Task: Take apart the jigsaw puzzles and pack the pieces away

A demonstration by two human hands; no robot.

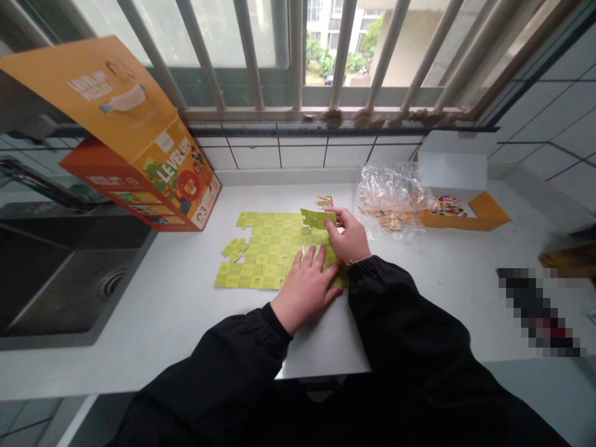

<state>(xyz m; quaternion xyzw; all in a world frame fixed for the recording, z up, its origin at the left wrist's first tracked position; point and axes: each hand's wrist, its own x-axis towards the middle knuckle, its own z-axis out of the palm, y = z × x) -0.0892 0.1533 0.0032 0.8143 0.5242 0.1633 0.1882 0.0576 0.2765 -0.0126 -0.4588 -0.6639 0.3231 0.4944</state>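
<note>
A yellow-green jigsaw puzzle [264, 246], mostly joined, lies on the white counter in front of me. My left hand [308, 282] rests flat with fingers spread on its lower right part. At the upper right, my right hand [348, 234] pinches a green puzzle piece [317, 218], lifted and tilted over the sheet. Whether that piece still touches its neighbours I cannot tell. One piece [234, 247] sits askew at the puzzle's left side, with gaps around it. Just beyond the top edge lies a small multicoloured piece [324, 202].
An orange puzzle box [158, 167] stands with its lid up at the left, beside a dark sink [60, 292]. Crumpled clear plastic bags [391, 192] holding pieces lie at the right, against an open orange and white box [484, 214]. A barred window [298, 62] is behind.
</note>
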